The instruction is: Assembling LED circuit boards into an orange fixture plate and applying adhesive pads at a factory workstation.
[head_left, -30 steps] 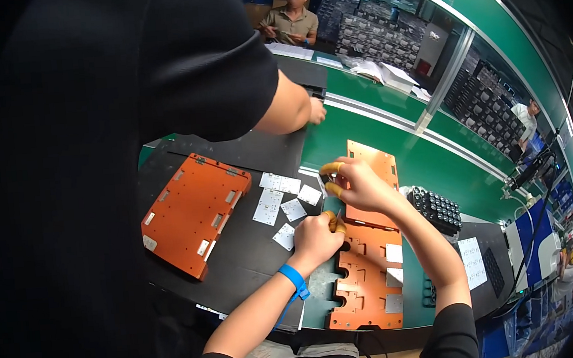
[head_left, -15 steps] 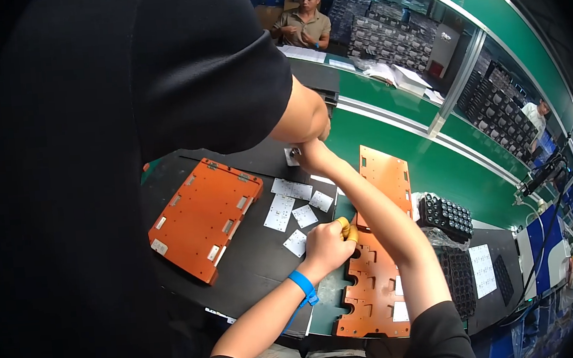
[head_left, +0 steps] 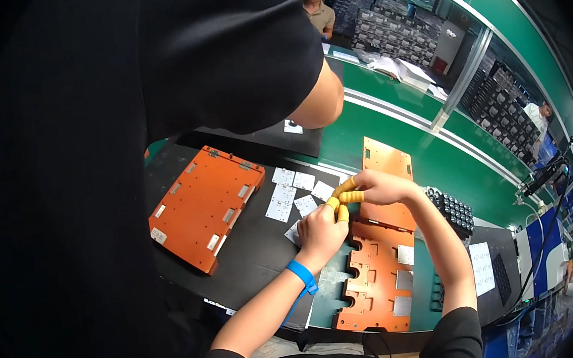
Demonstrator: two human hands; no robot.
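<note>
Here we are with both hands meeting at mid-table. Our left hand (head_left: 323,233) comes up from below, its yellow-covered fingertips bunched close together; our right hand (head_left: 387,188) comes in from the other side, covered fingers stretched across to meet them. Is anything pinched between? We cannot tell; whatever might be there is too small and too hidden by the fingers.

Just left of that meeting point lie the loose white boards (head_left: 280,202), scattered flat on the black tabletop (head_left: 253,266), probably there to be within easy reach. The left hand partly covers the nearest one. To the right, the orange fixture (head_left: 369,283) lies with its notched edge toward our left, and three white squares (head_left: 404,279) sit in a row along its right side, spaced apart, perhaps so each has its own place.

The yellow covers look meant to keep bare skin off the boards, and the blue wristband (head_left: 302,277) (a grounding strap, we'd wager) sits on the left wrist. Over on the left, another orange case (head_left: 208,209) rests flat, well apart from our hands, while a co-worker's black sleeve (head_left: 243,61) looms across the top. Beyond our right forearm, a black tray (head_left: 452,212) of round pieces stands near.
</note>
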